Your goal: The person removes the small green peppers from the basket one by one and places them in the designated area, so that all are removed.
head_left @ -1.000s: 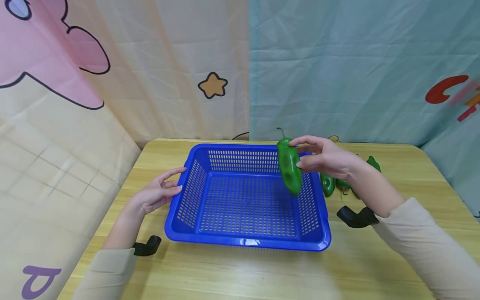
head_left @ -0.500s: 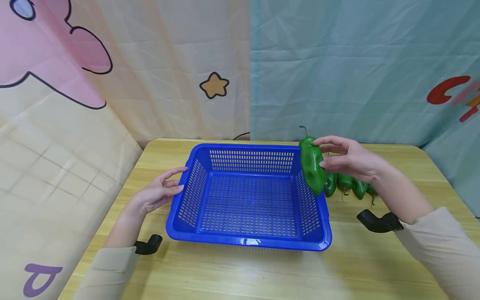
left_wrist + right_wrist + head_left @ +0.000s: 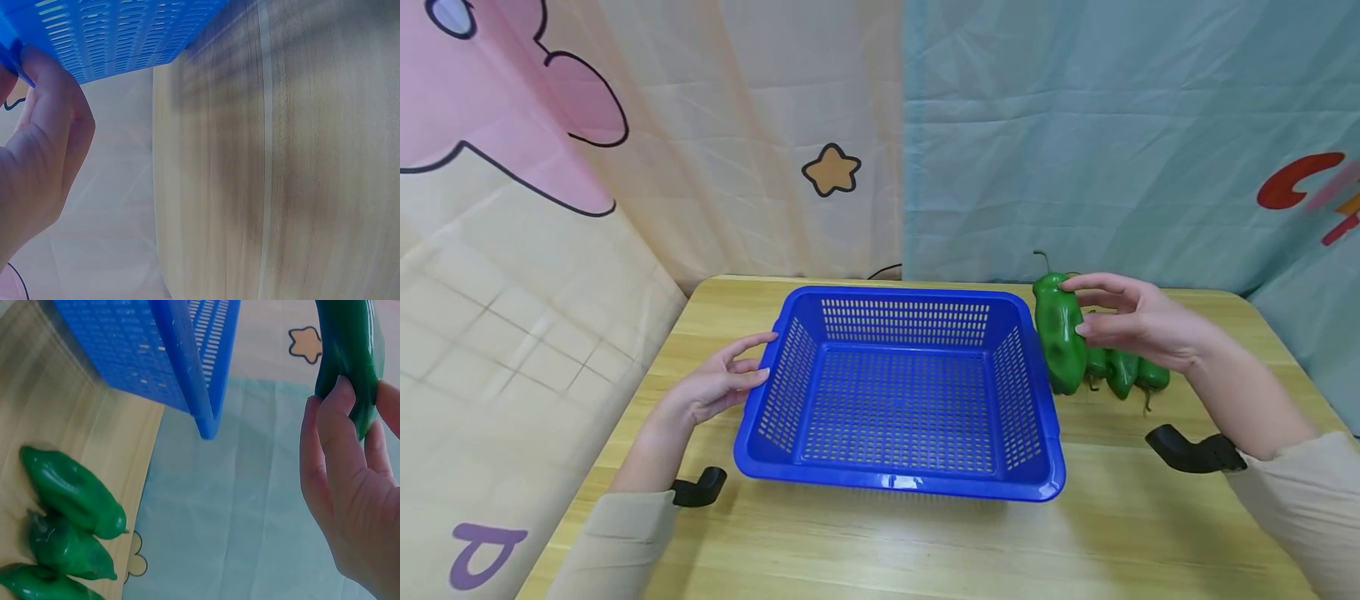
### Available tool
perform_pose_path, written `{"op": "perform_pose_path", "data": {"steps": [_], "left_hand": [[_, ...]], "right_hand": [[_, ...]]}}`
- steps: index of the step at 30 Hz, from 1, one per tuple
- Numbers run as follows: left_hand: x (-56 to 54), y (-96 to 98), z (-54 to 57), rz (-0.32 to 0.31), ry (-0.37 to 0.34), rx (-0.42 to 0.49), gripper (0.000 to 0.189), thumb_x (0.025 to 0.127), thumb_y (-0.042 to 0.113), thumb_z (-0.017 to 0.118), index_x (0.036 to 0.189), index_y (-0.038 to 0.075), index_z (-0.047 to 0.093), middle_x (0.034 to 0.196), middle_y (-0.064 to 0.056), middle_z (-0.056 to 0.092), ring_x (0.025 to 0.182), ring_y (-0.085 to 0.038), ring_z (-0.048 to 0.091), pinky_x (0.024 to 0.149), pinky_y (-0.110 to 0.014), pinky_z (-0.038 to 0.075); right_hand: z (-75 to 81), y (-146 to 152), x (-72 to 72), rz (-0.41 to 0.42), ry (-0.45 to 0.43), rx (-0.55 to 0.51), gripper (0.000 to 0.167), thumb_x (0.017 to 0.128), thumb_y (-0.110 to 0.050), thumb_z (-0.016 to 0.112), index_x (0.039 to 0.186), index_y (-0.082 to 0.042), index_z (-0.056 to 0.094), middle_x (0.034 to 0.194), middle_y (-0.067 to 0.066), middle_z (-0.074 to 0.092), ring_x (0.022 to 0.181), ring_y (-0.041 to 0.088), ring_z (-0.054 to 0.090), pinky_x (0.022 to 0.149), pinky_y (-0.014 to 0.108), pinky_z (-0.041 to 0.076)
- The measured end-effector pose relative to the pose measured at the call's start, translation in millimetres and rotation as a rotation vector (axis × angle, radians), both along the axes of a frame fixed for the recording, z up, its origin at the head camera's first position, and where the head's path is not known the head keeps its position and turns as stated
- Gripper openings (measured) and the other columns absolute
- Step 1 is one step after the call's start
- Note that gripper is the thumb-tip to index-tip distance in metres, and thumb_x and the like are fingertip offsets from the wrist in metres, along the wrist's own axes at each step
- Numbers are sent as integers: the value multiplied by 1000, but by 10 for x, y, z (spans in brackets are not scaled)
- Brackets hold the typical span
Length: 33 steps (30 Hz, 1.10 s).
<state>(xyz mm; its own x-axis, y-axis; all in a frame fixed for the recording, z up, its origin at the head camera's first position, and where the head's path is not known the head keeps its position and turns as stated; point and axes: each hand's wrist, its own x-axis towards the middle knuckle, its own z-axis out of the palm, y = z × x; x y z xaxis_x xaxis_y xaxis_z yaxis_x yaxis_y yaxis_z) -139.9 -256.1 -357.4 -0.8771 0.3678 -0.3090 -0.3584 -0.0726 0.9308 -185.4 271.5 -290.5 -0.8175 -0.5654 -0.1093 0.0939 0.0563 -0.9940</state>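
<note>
A blue plastic basket point(image 3: 895, 482) with slotted walls stands on the wooden table. My left hand point(image 3: 718, 383) pinches its left rim between thumb and fingers, also seen in the left wrist view, where the hand point(image 3: 47, 137) is at the edge of the basket point(image 3: 119, 40). With fingertips and thumb, my right hand point(image 3: 1142, 321) holds a long green pepper point(image 3: 1062, 337), stem up, just outside the basket's right rim. The right wrist view shows this pepper point(image 3: 347, 344) raised above the table, its lower end between the fingers of the hand point(image 3: 356, 481).
Several more green peppers point(image 3: 1122, 372) lie in a row on the table point(image 3: 895, 550) to the right of the basket, partly behind my right hand. A patterned curtain point(image 3: 1045, 150) hangs along the table's back edge and another stretch runs on the left.
My right hand has carried the pepper rightward, from over the basket's inside to past its right rim. The left hand stays on the left rim and the basket stands where it was.
</note>
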Motion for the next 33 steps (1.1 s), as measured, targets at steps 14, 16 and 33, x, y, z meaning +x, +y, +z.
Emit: {"op": "perform_pose_path", "data": {"steps": [14, 16, 33], "left_hand": [[-10, -3, 11, 3, 4, -17, 56, 91, -4, 54, 139, 15, 32, 97, -8, 63, 83, -20, 66, 74, -32, 56], [-14, 3, 10, 5, 1, -25, 56, 91, -4, 54, 139, 16, 33, 97, -8, 63, 83, -20, 66, 74, -32, 56], [0, 1, -8, 27, -7, -31, 54, 91, -4, 54, 137, 18, 35, 96, -7, 63, 82, -19, 66, 73, -32, 56]], "right_hand": [[-98, 389, 32, -63, 28, 18, 47, 91, 11, 46, 126, -20, 52, 122, -3, 47, 99, 13, 59, 78, 28, 54], [-105, 429, 35, -52, 26, 4, 47, 92, 12, 44, 127, -19, 51, 122, -2, 49, 98, 15, 60, 78, 28, 54], [-250, 869, 86, -32, 35, -146, 53, 91, 19, 36, 130, -13, 51, 120, -2, 58, 100, 16, 62, 77, 28, 54]]}}
